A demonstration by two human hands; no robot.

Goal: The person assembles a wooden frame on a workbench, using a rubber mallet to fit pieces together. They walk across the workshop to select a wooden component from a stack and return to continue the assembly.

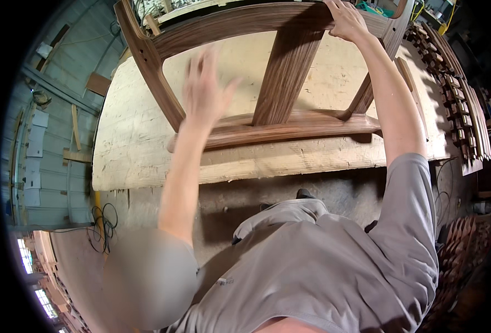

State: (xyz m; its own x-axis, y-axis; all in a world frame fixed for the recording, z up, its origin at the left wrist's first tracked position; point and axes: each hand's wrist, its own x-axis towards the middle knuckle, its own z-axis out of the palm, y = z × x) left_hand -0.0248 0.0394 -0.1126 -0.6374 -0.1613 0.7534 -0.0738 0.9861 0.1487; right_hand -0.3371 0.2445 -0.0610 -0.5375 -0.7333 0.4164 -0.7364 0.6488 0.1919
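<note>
A dark brown wooden chair frame [288, 72] stands on the pale wooden workbench [134, 127], with a curved upper rail [223, 28], a broad centre slat, two slanting side posts and a lower rail [290, 126]. My right hand [347, 22] grips the upper rail right of the slat, its fingers draped over the edge. In the gap between the left post [151, 61] and the slat, my left hand [205, 89] appears raised, blurred by motion. Its fingers and thumb are spread, and nothing shows in it.
Stacked dark wooden pieces [453, 100] line the right side, with more [462, 250] lower down. A coiled black cable [105, 219] hangs near the bench's left front corner. Green wall panels [57, 111] bearing papers and wood strips stand at left.
</note>
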